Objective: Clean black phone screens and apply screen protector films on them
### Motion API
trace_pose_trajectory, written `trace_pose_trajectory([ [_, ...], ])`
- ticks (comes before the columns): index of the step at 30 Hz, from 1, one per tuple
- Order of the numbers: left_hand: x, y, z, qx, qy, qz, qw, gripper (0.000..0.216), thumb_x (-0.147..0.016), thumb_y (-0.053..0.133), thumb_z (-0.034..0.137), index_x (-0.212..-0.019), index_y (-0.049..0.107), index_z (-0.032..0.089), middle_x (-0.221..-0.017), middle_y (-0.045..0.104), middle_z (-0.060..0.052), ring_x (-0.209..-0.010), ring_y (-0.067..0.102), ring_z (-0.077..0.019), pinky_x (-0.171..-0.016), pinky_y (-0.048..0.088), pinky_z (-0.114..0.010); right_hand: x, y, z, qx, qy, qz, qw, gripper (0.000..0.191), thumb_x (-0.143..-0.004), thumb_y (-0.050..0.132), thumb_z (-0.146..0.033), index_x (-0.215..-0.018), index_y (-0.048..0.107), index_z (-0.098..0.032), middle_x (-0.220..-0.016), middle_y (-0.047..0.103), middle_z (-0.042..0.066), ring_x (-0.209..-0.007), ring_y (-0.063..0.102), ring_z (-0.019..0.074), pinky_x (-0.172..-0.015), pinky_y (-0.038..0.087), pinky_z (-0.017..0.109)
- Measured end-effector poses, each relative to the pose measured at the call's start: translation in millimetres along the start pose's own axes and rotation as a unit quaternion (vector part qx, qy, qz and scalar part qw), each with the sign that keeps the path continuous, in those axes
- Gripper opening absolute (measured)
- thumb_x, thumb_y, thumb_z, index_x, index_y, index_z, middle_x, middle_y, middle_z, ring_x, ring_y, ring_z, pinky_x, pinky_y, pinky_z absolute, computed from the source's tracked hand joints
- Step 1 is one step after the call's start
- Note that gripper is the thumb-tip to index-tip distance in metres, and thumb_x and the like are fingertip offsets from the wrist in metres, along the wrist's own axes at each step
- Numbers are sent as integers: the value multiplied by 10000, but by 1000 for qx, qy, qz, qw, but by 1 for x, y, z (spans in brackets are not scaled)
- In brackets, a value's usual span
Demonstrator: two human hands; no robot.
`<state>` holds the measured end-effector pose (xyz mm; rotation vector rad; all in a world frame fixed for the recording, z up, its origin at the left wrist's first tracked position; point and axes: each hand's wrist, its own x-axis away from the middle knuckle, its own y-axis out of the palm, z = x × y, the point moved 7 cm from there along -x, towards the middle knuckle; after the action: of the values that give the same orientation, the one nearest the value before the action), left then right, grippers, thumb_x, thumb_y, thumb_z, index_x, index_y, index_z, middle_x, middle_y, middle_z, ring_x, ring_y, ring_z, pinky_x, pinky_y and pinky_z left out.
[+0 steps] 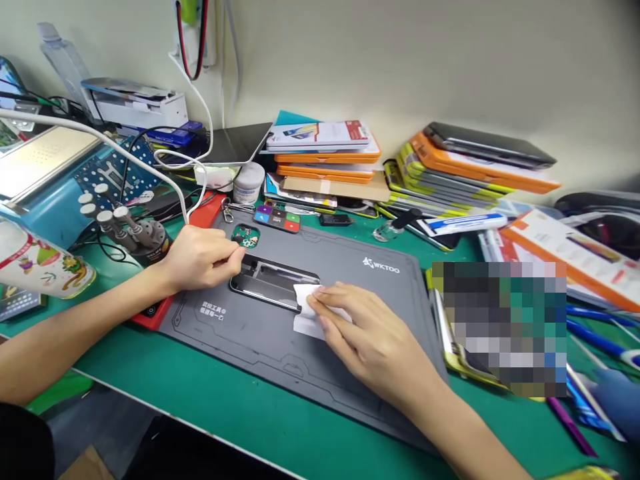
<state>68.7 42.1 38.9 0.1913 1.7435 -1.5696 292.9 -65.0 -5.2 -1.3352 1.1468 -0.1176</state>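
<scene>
An opened smartphone [260,290], with its inner frame showing, lies flat on a dark grey work mat [240,347]. My right hand [375,330] pinches a piece of white paper or wipe [307,325] and presses it over the phone's right end. My left hand [207,257] is closed, its fingertips at the phone's left end; whatever it may hold is hidden. Just behind those fingers, a small green recess with tiny parts [246,235] shows in the mat.
Screwdrivers in a holder [150,240] and a patterned cup [45,267] stand at the left. A white jar [249,183] sits behind the mat. Stacked orange boxes [327,159] line the wall. A white cable [125,150] arcs over the left side. Blue-handled tools [600,340] lie right.
</scene>
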Motion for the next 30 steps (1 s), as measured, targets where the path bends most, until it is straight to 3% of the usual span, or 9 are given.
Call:
trace_pose_trajectory([
  [3,-1,-1,0,-11,0,-10,1000,481,-1003,474,201,-524,431,209,-459,404,38,-444,374,-113,-479,227,-331,-3,-4,-1,-7,1,1,1000,434,-993,633,-128,-1388,706,-291,-1108,804,89,-1069,774,299,-980,665,552],
  [7,1,-1,2,-26,16,-6,1000,471,-1010,488,208,-540,474,209,-476,449,42,-460,412,-112,-487,255,-330,-3,-5,1,-5,-4,4,1000,367,-996,622,-116,-1320,738,-244,-1126,813,101,-1071,784,285,-893,691,474],
  [11,4,-1,0,-39,20,15,999,477,-1022,498,227,-545,485,204,-483,470,44,-469,433,-110,-498,263,-325,-3,-3,2,-16,-9,-4,1000,299,-1011,609,-119,-1239,772,-222,-1124,818,103,-1071,790,267,-901,688,443],
  [25,7,6,-16,-6,-46,32,998,514,-1021,488,298,-516,475,202,-477,471,25,-454,405,-106,-511,244,-311,1,5,-11,-22,14,-6,1000,271,-1058,571,-179,-1207,788,-243,-1096,806,93,-1067,769,256,-924,657,459],
  [30,8,10,-16,12,-52,31,998,513,-1018,481,309,-517,478,203,-469,461,22,-455,400,-112,-519,231,-316,-7,15,-18,-11,-14,-19,1000,274,-1062,580,-192,-1261,759,-247,-1123,797,91,-1103,749,269,-1038,611,535],
])
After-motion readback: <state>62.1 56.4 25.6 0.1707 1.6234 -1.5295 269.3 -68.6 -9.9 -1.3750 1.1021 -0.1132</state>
